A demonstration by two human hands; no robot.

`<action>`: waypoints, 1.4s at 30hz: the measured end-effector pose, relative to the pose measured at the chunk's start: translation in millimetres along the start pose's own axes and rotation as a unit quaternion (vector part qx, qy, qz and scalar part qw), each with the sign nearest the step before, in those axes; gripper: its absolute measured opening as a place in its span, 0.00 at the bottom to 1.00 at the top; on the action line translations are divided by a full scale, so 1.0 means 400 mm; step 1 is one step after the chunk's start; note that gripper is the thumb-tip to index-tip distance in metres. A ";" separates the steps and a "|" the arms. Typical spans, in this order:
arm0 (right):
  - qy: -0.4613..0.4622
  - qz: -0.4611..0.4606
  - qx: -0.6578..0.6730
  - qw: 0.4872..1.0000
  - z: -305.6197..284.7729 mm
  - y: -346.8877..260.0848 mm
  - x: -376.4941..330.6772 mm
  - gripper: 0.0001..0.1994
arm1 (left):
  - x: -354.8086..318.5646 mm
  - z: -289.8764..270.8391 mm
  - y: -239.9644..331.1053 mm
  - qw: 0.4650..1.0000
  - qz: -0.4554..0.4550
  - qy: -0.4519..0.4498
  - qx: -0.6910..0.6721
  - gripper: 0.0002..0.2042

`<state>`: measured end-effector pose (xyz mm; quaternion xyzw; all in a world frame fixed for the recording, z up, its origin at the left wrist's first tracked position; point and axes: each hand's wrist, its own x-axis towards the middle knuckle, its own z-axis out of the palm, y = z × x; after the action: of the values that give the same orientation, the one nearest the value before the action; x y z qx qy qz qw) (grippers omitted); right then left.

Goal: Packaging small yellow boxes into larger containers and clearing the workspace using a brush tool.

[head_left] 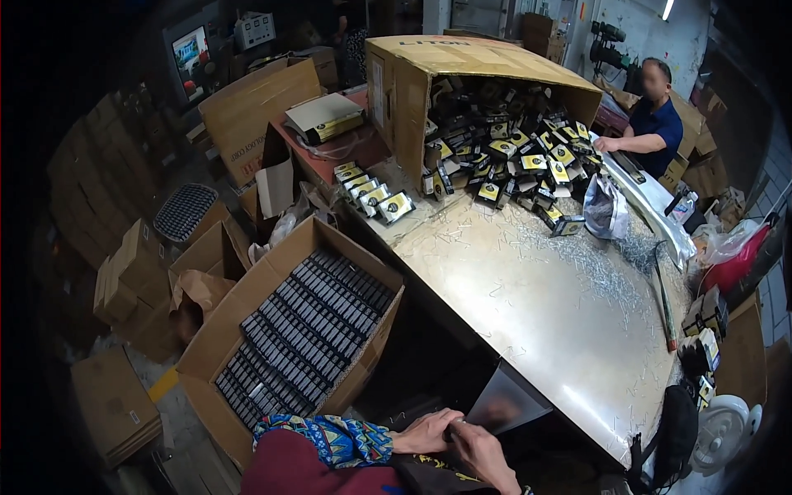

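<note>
My left hand (424,432) and my right hand (482,455) meet low in front of me, close to the table's near edge. The fingers of both are curled together around something small that I cannot make out. A patterned blue sleeve (338,439) covers my left forearm. To the left of my hands stands an open cardboard box (363,363) filled with rows of dark, flat packs (305,330). Right beside my right hand is a pale translucent sheet or bag (507,400) hanging at the table's edge.
A metal-topped table (536,305) carries scattered small wire pieces (606,280) and a large tipped carton (404,107) spilling black-and-yellow boxes (528,161). Several similar boxes (375,198) lie in a row at its left. Another person (660,128) works across the table. A white fan (722,433) stands at right.
</note>
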<state>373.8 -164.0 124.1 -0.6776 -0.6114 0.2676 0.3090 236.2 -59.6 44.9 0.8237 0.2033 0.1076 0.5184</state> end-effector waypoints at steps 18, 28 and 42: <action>0.151 0.119 0.172 0.966 -0.117 -0.018 0.051 0.11 | 0.126 -0.127 0.131 0.989 0.063 0.089 -0.095 0.39; 0.208 0.184 0.167 0.946 -0.166 -0.012 0.061 0.07 | 0.177 -0.112 0.181 0.976 0.186 0.113 0.009 0.24; 0.242 0.185 0.204 0.930 -0.239 0.040 0.069 0.08 | 0.226 -0.107 0.216 0.988 0.119 0.079 0.066 0.40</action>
<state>458.2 -146.3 176.4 -0.7450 -0.3146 0.2669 0.5242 319.8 -17.2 138.4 0.8632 0.1514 0.2196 0.4285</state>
